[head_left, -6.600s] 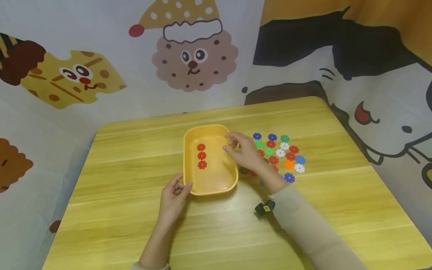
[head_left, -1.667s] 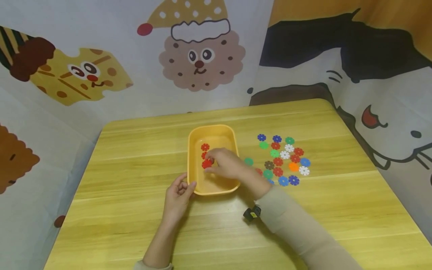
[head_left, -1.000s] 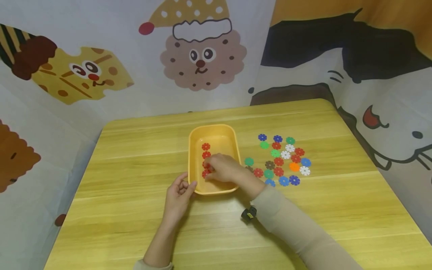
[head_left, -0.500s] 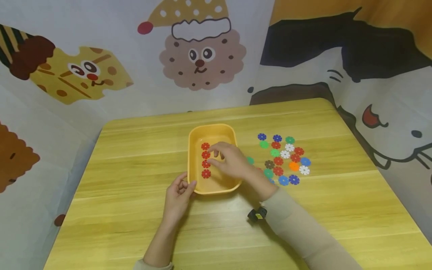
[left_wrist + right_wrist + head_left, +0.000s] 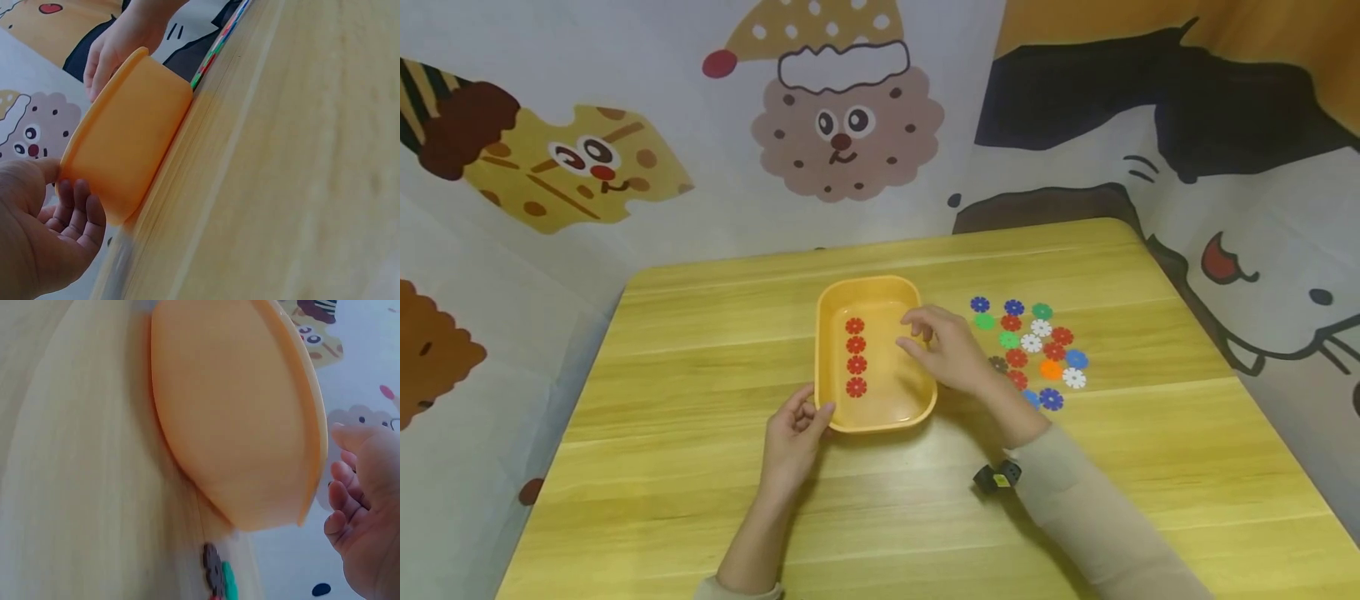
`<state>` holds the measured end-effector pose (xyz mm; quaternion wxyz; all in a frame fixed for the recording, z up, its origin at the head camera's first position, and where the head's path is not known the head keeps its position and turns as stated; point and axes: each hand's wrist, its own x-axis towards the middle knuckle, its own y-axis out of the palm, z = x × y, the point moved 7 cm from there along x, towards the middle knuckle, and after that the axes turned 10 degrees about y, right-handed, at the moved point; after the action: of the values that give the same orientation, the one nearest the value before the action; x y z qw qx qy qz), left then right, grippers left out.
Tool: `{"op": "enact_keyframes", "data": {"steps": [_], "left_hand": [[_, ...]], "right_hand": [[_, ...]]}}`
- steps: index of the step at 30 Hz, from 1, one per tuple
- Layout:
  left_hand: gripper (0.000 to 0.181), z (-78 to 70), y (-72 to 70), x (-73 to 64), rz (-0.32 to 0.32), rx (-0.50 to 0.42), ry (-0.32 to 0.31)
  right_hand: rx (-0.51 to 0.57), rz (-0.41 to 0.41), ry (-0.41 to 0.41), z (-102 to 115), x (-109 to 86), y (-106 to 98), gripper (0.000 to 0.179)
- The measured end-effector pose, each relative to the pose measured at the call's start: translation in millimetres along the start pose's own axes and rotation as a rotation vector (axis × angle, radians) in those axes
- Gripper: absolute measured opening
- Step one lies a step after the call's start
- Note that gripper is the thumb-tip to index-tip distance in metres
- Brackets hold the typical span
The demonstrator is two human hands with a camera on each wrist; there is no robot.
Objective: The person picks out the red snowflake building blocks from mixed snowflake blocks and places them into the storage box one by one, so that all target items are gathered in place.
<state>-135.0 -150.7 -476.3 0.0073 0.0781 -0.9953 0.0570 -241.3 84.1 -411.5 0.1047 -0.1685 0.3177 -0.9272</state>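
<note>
A yellow plastic tray (image 5: 887,421) stands on the table with several red snowflake discs (image 5: 856,365) lying flat in a column along its left half. My left hand (image 5: 792,437) grips the rim at the near left corner, thumb on the rim and the other fingers against the outer wall, as the left wrist view (image 5: 53,234) also shows. Over the tray's right rim hovers my right hand (image 5: 951,350), its fingers loosely bent and nothing between thumb and fingertips. In the right wrist view that hand (image 5: 372,506) is beside and above the rim.
To the right of the tray lie loose snowflake discs in blue, green, white, red, brown and an orange one (image 5: 1051,369) on the wooden table (image 5: 685,400). My right forearm hides some of them. A cartoon-printed cloth (image 5: 700,225) hangs behind the table.
A further red disc was set at the near end of the column and let go. My right hand then rose and moved right to the tray's rim. My left hand has stayed on the tray.
</note>
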Motion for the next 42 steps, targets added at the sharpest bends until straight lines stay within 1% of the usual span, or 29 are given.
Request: {"op": "enact_keyframes", "data": {"steps": [4, 8, 12, 16, 21, 27, 32, 35, 38, 42], "left_hand": [[0.040, 0.7, 0.0, -0.5, 0.000, -0.006, -0.003], [0.038, 2.2, -0.3, -1.2, -0.003, -0.016, -0.009], [0.038, 2.7, -0.4, -1.0, -0.006, -0.020, -0.010], [0.038, 2.5, 0.2, 0.4, 0.002, -0.017, -0.003], [0.038, 3.2, 0.5, 0.9, 0.000, -0.018, 0.002], [0.039, 2.5, 0.5, 0.3, -0.004, -0.012, -0.001], [0.038, 0.6, 0.3, 0.9, 0.001, -0.004, 0.000], [0.038, 0.2, 0.2, 1.0, 0.007, -0.006, -0.004], [0.038, 0.5, 0.0, 0.8, 0.009, -0.009, -0.006], [0.039, 0.9, 0.0, 1.5, 0.009, -0.009, -0.006]], "right_hand": [[0.018, -0.033, -0.005, -9.3, -4.2, -7.9, 0.030], [0.015, -0.024, 0.040, -21.2, -8.5, -14.2, 0.033], [-0.001, 0.025, 0.086, -34.1, -13.2, -17.8, 0.038], [0.001, 0.103, 0.134, -46.0, -19.5, -19.6, 0.042], [-0.004, 0.169, 0.189, -55.4, -25.1, -22.4, 0.045], [-0.071, 0.234, 0.218, -64.7, -29.0, -23.7, 0.043], [-0.091, 0.290, 0.251, -72.3, -35.0, -24.9, 0.040], [-0.116, 0.314, 0.283, -78.3, -39.3, -26.6, 0.046], [-0.144, 0.335, 0.296, -83.4, -43.4, -28.2, 0.050], [-0.177, 0.352, 0.278, -84.9, -46.3, -29.3, 0.048]]}}
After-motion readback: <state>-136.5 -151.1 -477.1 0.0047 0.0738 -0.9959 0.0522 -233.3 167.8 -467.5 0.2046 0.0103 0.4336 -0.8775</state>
